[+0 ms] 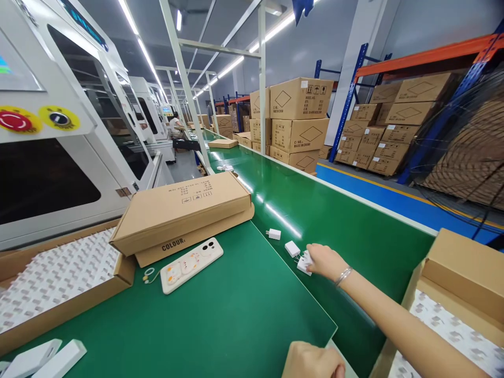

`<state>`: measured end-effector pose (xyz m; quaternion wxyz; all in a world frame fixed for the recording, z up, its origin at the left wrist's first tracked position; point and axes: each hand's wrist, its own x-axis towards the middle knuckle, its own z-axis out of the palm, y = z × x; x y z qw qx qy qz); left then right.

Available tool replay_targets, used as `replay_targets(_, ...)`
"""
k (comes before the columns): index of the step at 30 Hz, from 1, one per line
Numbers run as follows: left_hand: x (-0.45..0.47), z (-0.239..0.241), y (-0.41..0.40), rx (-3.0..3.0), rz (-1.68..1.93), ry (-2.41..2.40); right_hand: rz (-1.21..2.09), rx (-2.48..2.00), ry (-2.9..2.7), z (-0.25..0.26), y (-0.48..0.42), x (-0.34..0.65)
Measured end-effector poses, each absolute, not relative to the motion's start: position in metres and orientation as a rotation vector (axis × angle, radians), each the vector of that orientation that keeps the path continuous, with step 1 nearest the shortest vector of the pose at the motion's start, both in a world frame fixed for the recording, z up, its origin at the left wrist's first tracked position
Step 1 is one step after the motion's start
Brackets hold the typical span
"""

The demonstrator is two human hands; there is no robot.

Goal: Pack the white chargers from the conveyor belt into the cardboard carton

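My right hand (326, 261) reaches over the green conveyor belt (346, 210), its fingers closed on a white plug charger (307, 257). Right by the fingertips lies another white charger (303, 266), touching or nearly touching the held one. Two more rest close by: one charger (292, 249) with its prongs toward the hand, and a farther charger (274, 234) with prongs pointing left. My left hand (313, 362) is curled at the bottom edge, near the corner of the green work mat (244, 310); whatever it may hold is hidden.
A phone in a decorated case (192, 265) lies beside stacked flat cartons (185, 210). An open box of chargers (59, 273) stands left, another open carton (464, 273) right. White blocks (59, 359) sit bottom left. A machine (79, 157) borders the left; a fan (464, 142) stands right.
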<state>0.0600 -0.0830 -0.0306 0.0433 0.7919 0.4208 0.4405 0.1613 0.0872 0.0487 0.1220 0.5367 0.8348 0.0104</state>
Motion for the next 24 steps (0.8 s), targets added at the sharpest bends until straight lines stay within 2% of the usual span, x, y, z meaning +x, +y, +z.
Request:
replay_targets(9, 0.056, -0.026, -0.083, 2.334, 1.041, 1.321, -0.11, 1.672, 2.331, 0.037, 0.084, 0.132)
replay_targets(16, 0.05, -0.014, -0.088, 2.182, 0.958, 1.296, -0.325, 1.815, 2.422, 0.029, 0.085, 0.163)
replay_targets(24, 0.047, -0.001, -0.088, 2.015, 0.893, 1.274, -0.923, 1.975, 2.576, -0.001, 0.085, 0.236)
